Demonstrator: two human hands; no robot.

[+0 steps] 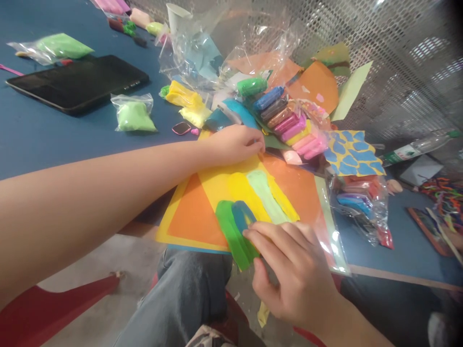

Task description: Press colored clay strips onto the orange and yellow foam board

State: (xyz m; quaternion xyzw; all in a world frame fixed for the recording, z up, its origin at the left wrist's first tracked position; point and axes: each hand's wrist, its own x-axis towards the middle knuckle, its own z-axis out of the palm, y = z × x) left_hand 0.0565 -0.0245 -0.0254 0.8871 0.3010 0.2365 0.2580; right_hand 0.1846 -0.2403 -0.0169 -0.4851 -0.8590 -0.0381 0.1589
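Observation:
A stack of orange and yellow paper sheets (195,217) hangs over the near edge of the blue table (43,140). Flat smears of clay lie on it: yellow (242,190), pale green (265,195), green (229,231) and a blue-green one (241,214). My right hand (292,274) presses its fingertips on the blue-green and green smears at the paper's near edge. My left hand (235,144) rests fingers down on the far edge of the paper, beside a row of coloured clay sticks (289,126).
A black tablet (79,82) lies at the left, with bags of green clay (134,115) near it. Plastic wrap, paper scraps, a paper cup (177,17) and a plastic bottle (415,149) crowd the back and right. A bagged clay pack (358,205) sits right of the sheets.

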